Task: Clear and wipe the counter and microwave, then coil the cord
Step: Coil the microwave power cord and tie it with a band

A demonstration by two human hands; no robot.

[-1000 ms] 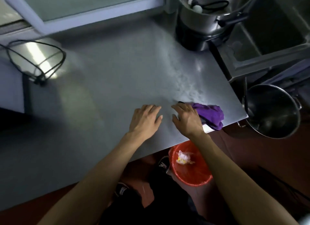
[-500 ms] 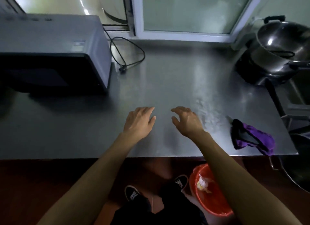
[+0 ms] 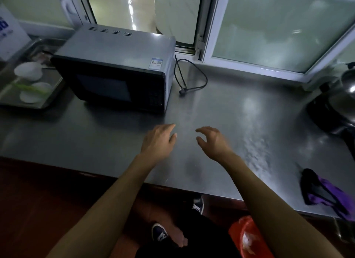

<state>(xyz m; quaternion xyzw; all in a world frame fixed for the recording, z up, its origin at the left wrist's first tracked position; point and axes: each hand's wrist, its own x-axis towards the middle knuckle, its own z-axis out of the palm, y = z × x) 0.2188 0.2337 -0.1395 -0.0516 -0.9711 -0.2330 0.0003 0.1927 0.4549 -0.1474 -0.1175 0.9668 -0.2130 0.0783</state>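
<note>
Both hands, left (image 3: 158,142) and right (image 3: 212,142), hover empty with fingers spread above the desk (image 3: 221,107), while the cord (image 3: 189,76), light, limp and springy, lies looped beside the microwave (image 3: 119,65), best gathered near its plug end.

Frosted sliding windows (image 3: 278,27) in pale frames — dim light, dark reddish floor (image 3: 38,200) below.

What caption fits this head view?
Both empty hands, left and right, hover over counter; cloth set aside.
</note>
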